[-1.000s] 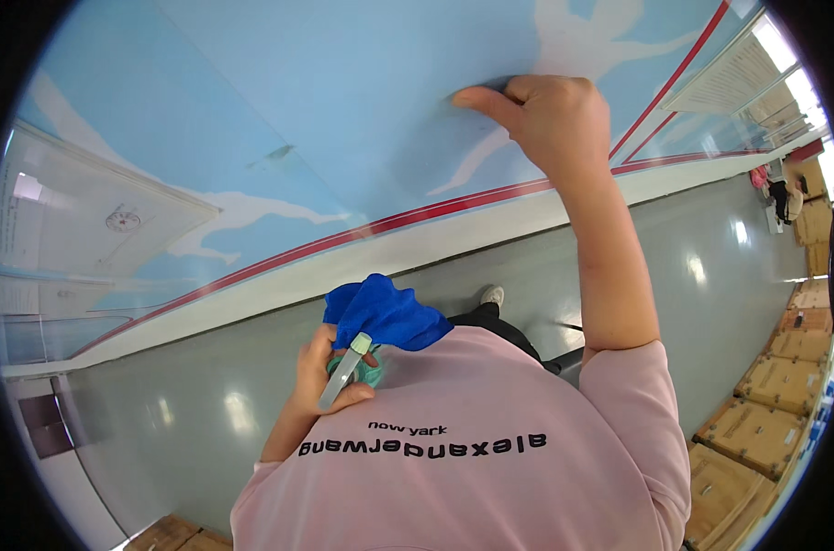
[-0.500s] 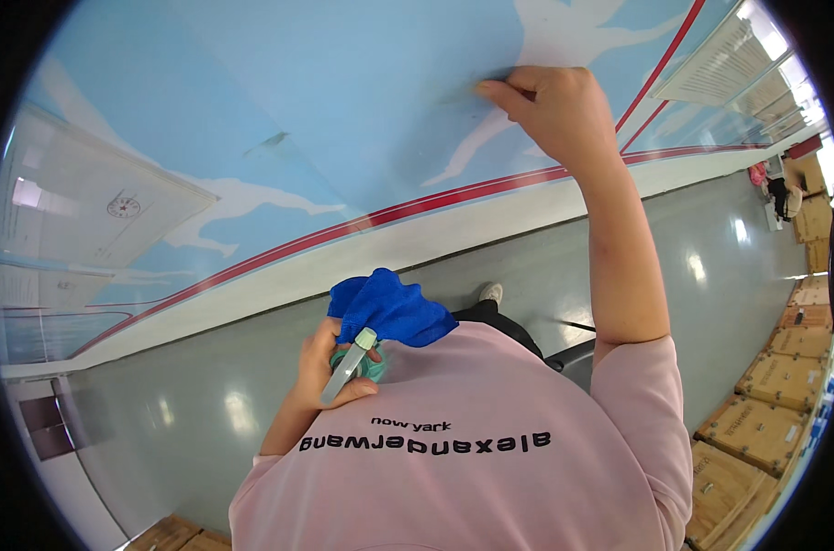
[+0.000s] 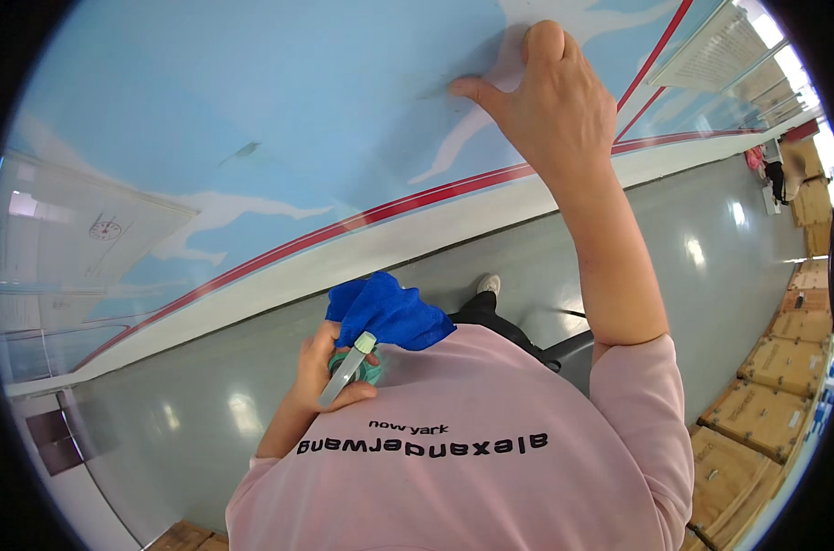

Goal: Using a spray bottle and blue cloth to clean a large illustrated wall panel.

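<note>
My right hand is raised to a glossy wall panel printed in light blue with white figures. Its thumb stands apart from the bent fingers, and nothing shows between them. A faint dark smudge lies by the thumb tip. Low in front of my chest, my left hand is closed around a bunch of things. They are a crumpled blue cloth, a flat translucent stick-like tool with a pale green end, and a round teal object, partly hidden, whose kind I cannot make out.
Another greyish mark is on the panel to the left. Framed papers hang at the far left. A red stripe runs above the white wall base. Wooden crates line the right side of the grey floor.
My right hand has moved up and slightly left on the panel, and its thumb has spread away from the fingers. The left hand keeps its hold. The view has shifted a little.
</note>
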